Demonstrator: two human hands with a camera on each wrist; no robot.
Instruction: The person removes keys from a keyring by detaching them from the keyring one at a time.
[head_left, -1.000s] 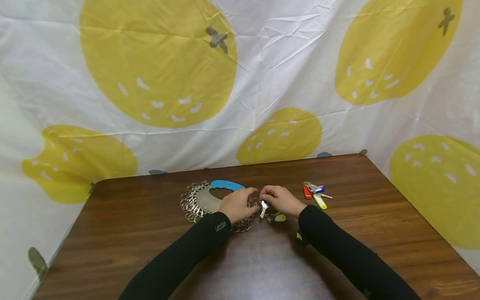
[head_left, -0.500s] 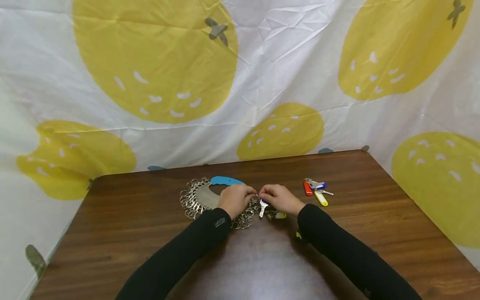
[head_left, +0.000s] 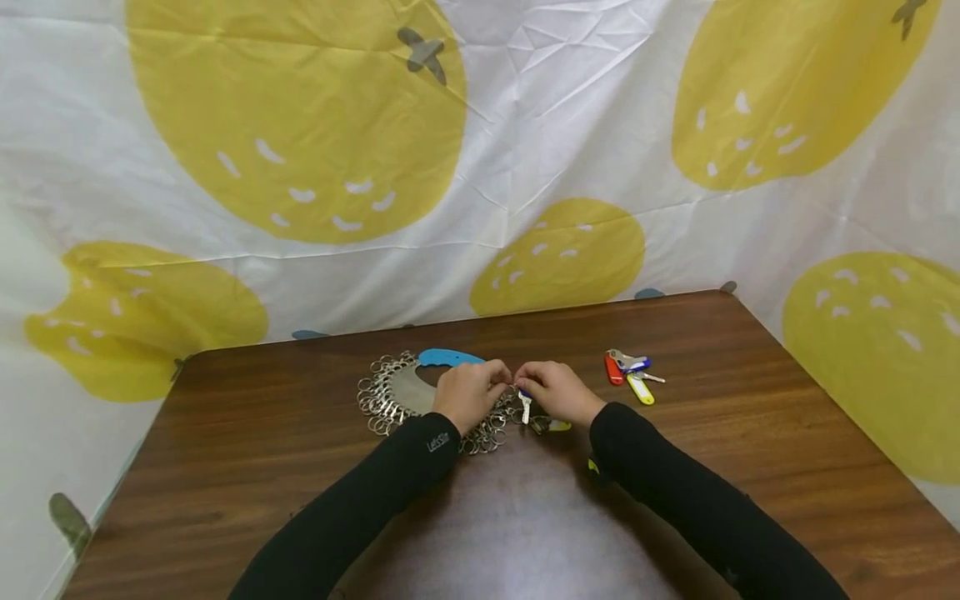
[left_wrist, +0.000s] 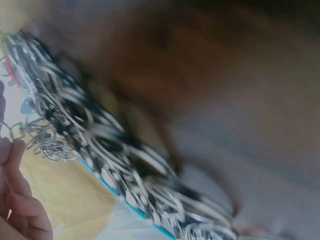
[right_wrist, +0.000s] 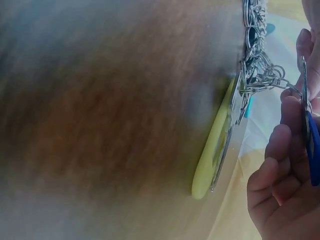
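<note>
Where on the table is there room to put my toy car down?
The brown table is bare on its left side, left of the pile of key rings. It is bare on the right too, past the coloured keys. The middle is crowded: left hand and right hand meet there over the rings and a blue-headed key.

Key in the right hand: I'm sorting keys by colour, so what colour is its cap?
Blue; the key shows best in the right wrist view.
</note>
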